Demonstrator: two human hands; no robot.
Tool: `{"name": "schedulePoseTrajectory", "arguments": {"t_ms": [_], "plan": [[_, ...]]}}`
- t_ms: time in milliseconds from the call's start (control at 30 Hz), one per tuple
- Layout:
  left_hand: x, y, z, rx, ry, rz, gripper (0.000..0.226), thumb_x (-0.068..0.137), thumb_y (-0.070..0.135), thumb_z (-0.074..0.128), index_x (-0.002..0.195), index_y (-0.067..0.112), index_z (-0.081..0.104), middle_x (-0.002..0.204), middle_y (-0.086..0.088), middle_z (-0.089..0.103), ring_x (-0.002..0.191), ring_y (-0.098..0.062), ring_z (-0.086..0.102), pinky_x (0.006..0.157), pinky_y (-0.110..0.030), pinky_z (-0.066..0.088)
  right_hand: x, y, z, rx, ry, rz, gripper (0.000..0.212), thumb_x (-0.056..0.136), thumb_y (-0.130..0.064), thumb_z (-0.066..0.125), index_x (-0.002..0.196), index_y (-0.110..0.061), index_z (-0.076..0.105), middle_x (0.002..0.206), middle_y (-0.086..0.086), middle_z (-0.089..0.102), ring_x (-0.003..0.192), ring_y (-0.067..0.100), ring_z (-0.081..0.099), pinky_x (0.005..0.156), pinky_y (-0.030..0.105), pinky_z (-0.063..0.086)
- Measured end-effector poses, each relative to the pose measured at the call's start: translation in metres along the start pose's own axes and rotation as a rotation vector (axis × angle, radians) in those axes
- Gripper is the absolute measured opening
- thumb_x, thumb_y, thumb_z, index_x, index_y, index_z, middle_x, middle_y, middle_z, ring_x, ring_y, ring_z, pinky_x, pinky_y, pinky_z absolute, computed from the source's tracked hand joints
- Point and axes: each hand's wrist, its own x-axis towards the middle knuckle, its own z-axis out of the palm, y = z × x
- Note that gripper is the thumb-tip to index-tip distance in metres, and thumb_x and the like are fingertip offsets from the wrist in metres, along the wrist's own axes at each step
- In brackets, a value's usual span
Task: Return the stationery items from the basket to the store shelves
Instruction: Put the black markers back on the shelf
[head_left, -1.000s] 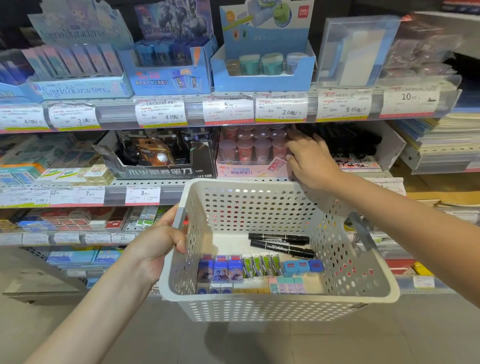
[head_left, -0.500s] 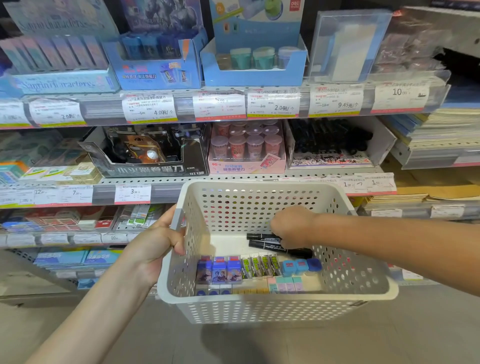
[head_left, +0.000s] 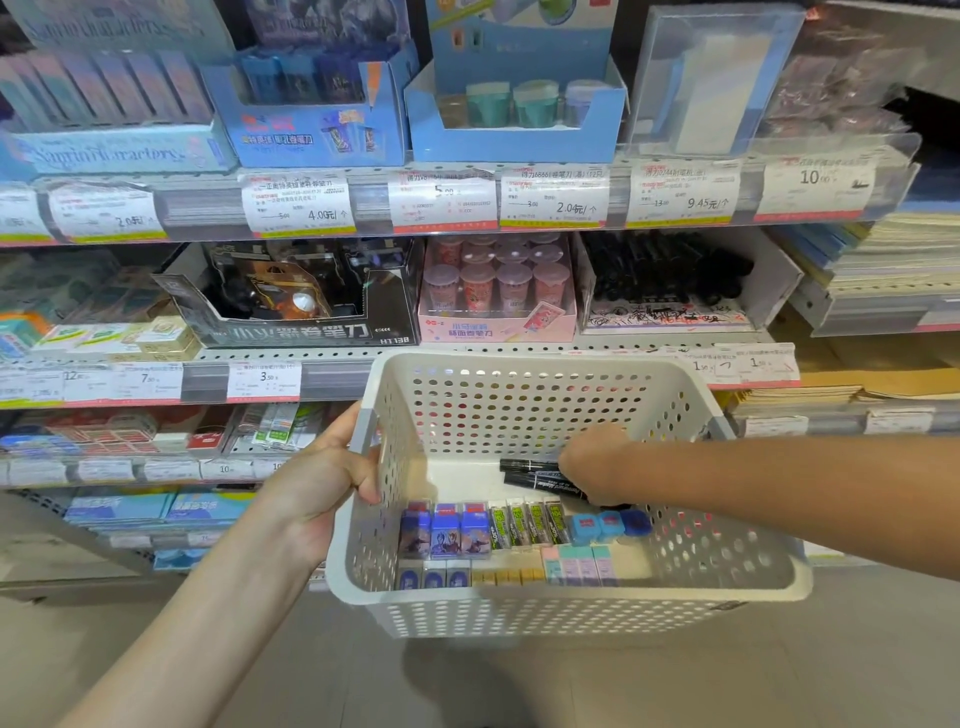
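Note:
My left hand (head_left: 322, 483) grips the left rim of a white perforated basket (head_left: 519, 608) held in front of the shelves. My right hand (head_left: 592, 462) is down inside the basket, its fingers curled onto two black markers (head_left: 535, 475) lying on the bottom. Nearer me in the basket lie blue boxed sharpeners (head_left: 447, 530), green-labelled packets (head_left: 530, 525), blue erasers (head_left: 608, 525) and a front row of small pastel items (head_left: 576, 566). A white display box of black markers (head_left: 670, 280) sits on the middle shelf, right of the basket's far edge.
A pink box of cup-shaped sharpeners (head_left: 493, 291) and a black sharpener box (head_left: 296, 301) stand on the middle shelf. Blue display boxes (head_left: 514, 104) fill the top shelf. Price labels (head_left: 556, 200) line the shelf edges. Notebook stacks (head_left: 883, 265) are at the right.
My right hand left the pink sharpener box on the middle shelf, dropped into the basket and settled onto the black markers. The left hand kept holding the basket.

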Motion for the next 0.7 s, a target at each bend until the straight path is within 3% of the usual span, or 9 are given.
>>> {"name": "schedulePoseTrajectory", "arguments": {"t_ms": [67, 167, 267, 467, 700], "plan": [[0.0, 0.0, 0.001, 0.011, 0.001, 0.003, 0.088, 0.049, -0.022, 0.028, 0.112, 0.029, 0.063, 0.089, -0.019, 0.056, 0.06, -0.028, 0.051, 0.057, -0.033, 0.043, 0.002, 0.001, 0.002, 0.027, 0.003, 0.004, 0.026, 0.091, -0.011, 0.053, 0.117, -0.007, 0.056, 0.114, 0.008, 0.059, 0.099, 0.024, 0.059, 0.068, 0.03, 0.046], [0.0, -0.001, 0.003, 0.025, -0.007, 0.018, 0.085, 0.058, -0.027, 0.021, 0.11, 0.025, 0.063, 0.077, -0.018, 0.062, 0.051, -0.027, 0.055, 0.056, -0.031, 0.042, 0.004, 0.003, 0.004, 0.079, -0.002, -0.006, 0.025, 0.091, -0.013, 0.054, 0.115, -0.007, 0.057, 0.107, 0.006, 0.06, 0.085, 0.02, 0.053, 0.07, 0.029, 0.049], [0.001, -0.003, 0.006, 0.016, 0.002, 0.028, 0.083, 0.062, -0.028, 0.017, 0.105, 0.026, 0.064, 0.068, -0.014, 0.066, 0.045, -0.025, 0.057, 0.056, -0.031, 0.04, 0.003, 0.004, 0.005, 0.079, 0.001, -0.015, 0.025, 0.09, -0.014, 0.055, 0.115, -0.008, 0.057, 0.108, 0.006, 0.06, 0.083, 0.02, 0.049, 0.068, 0.028, 0.047], [0.0, -0.005, 0.007, 0.009, -0.01, 0.021, 0.083, 0.062, -0.028, 0.016, 0.104, 0.026, 0.064, 0.068, -0.013, 0.067, 0.046, -0.026, 0.059, 0.051, -0.03, 0.046, -0.001, 0.002, 0.01, 0.038, -0.01, -0.006, 0.028, 0.092, -0.013, 0.054, 0.119, -0.008, 0.054, 0.112, 0.006, 0.059, 0.088, 0.021, 0.052, 0.07, 0.029, 0.044], [-0.001, -0.004, 0.008, 0.02, -0.021, 0.024, 0.082, 0.055, -0.026, 0.021, 0.103, 0.026, 0.064, 0.069, -0.013, 0.065, 0.048, -0.026, 0.058, 0.057, -0.033, 0.043, 0.001, 0.005, 0.018, 0.114, 0.007, -0.014, 0.027, 0.092, -0.019, 0.054, 0.117, -0.008, 0.052, 0.112, 0.009, 0.06, 0.09, 0.024, 0.056, 0.07, 0.031, 0.046]]}}
